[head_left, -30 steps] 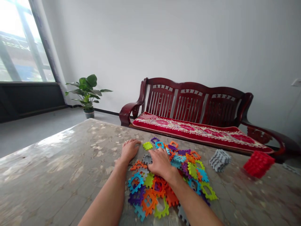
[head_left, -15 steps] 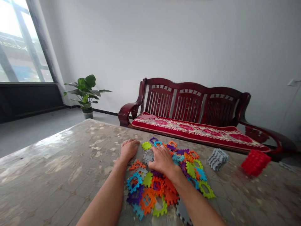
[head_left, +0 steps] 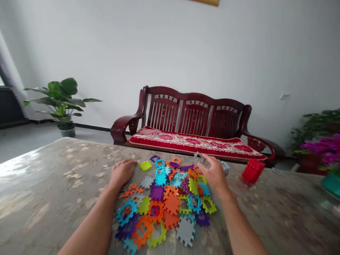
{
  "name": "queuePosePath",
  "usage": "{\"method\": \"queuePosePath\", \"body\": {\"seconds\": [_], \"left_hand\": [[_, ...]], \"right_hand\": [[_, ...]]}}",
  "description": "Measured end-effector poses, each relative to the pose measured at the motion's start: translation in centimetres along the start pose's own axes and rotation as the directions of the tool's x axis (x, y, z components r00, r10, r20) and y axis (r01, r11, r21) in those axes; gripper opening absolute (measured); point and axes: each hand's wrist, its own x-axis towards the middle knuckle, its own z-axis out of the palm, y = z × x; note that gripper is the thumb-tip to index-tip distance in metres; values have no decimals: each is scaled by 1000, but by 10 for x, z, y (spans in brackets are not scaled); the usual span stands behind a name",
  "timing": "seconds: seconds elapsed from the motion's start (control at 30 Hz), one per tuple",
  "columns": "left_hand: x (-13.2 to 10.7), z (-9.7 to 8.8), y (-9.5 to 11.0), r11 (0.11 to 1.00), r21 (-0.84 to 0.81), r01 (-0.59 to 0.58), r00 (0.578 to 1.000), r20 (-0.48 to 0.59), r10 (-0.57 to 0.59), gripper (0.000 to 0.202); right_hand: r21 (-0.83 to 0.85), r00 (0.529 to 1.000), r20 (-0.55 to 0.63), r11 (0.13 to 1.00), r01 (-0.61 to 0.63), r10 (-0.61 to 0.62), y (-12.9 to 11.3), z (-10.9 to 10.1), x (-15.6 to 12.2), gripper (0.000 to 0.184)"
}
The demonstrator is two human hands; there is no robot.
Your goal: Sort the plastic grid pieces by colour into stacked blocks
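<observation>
Grey toothed piece [head_left: 198, 156] is right at the fingertips of the right hand [head_left: 215, 174], pinched between thumb and finger as far as I can tell, and it sticks out past the tips on the left, up over the far edge of the colourful pile [head_left: 172, 204]. Left hand [head_left: 122, 172] is just lying on the tabletop [head_left: 79, 170], holding nothing, fingers loosely together and pointing at a lime green piece [head_left: 145, 165] just beside them. A grey stack [head_left: 225, 167] is partly hidden behind the right hand, red stack [head_left: 253, 171] further right. Wooden bench [head_left: 198, 111] sits beyond the table.
</observation>
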Motion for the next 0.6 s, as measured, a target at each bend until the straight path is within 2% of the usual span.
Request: {"method": "queuePosePath", "body": {"seconds": [0.13, 0.23, 0.3, 0.47, 0.6], "left_hand": [[3, 5, -4, 1000, 9, -21, 1000, 1, 21, 40], [4, 5, -5, 1000, 13, -20, 1000, 4, 20, 40], [4, 4, -5, 1000, 13, -9, 1000, 3, 9, 39], [4, 3, -4, 1000, 21, -4, 1000, 16, 4, 39], [4, 3, -4, 1000, 20, -11, 1000, 9, 11, 39]], "right_hand": [[-132, 988, -134, 986, -97, 79, 42, -25, 5, 44], [-160, 949, -243, 957, -243, 201, 65, -35, 5, 51], [-140, 922, -272, 937, -321, 275, 76, -38, 3, 55], [-63, 875, -289, 904, -423, 389, 92, -35, -1, 61], [-71, 865, -259, 885, -461, 430, 92, -31, -4, 65]]}}
